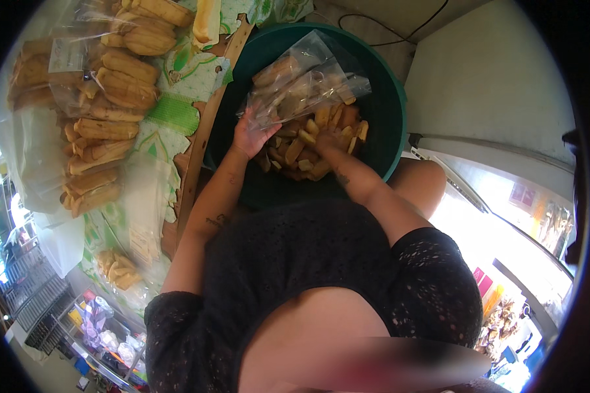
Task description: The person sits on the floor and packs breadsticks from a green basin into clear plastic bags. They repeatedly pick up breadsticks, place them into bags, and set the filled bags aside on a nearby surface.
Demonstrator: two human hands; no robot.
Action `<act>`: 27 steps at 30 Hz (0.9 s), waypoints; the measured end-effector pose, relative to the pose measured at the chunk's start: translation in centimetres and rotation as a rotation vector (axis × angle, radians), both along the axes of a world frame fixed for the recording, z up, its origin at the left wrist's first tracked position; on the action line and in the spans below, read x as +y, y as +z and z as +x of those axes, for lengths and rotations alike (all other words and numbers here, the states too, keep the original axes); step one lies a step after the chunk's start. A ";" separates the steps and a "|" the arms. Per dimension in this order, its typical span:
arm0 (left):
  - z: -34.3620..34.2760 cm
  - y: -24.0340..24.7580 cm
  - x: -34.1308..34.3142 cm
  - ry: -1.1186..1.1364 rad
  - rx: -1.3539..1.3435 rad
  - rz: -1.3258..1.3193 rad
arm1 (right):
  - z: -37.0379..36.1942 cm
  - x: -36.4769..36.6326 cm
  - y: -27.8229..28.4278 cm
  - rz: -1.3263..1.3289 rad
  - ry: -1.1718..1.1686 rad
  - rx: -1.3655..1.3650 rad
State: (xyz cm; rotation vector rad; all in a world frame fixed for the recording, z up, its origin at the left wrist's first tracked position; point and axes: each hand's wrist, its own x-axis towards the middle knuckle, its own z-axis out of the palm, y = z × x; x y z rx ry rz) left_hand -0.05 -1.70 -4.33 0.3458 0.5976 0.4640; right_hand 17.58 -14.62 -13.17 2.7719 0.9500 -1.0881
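Black top (295, 242) foremost, the half-curled left hand (250, 137) is holding a clear bag (311, 82), likely against slipping, the right hand (326, 140), grip hidden, resting amid pieces (296, 152).

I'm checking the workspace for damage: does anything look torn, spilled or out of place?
Yes: the patterned table cover looks torn; its ragged edge leaves brown wood bare beside the green tub. The tub's tan pieces lie inside, none visibly spilled.
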 end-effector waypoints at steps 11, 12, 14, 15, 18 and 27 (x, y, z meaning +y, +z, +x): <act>0.6 -0.8 1.7 -0.012 0.024 0.041 | 6.2 7.5 -0.3 -0.308 1.165 -0.005; 0.5 -0.8 1.6 -0.014 0.008 0.038 | 5.9 7.0 -1.2 -0.254 1.180 -0.036; 0.3 -0.8 1.5 -0.023 -0.016 0.034 | 5.6 5.8 -2.2 -0.145 1.211 -0.098; 0.3 -0.7 1.4 -0.031 -0.022 0.032 | 5.8 5.2 -2.2 -0.131 1.269 -0.115; 0.3 -0.6 1.3 -0.043 -0.043 0.034 | 7.1 4.0 -0.4 -0.131 1.508 -0.194; 0.7 -0.8 1.7 0.015 -0.160 -0.045 | 8.7 5.4 2.8 -0.234 1.185 0.294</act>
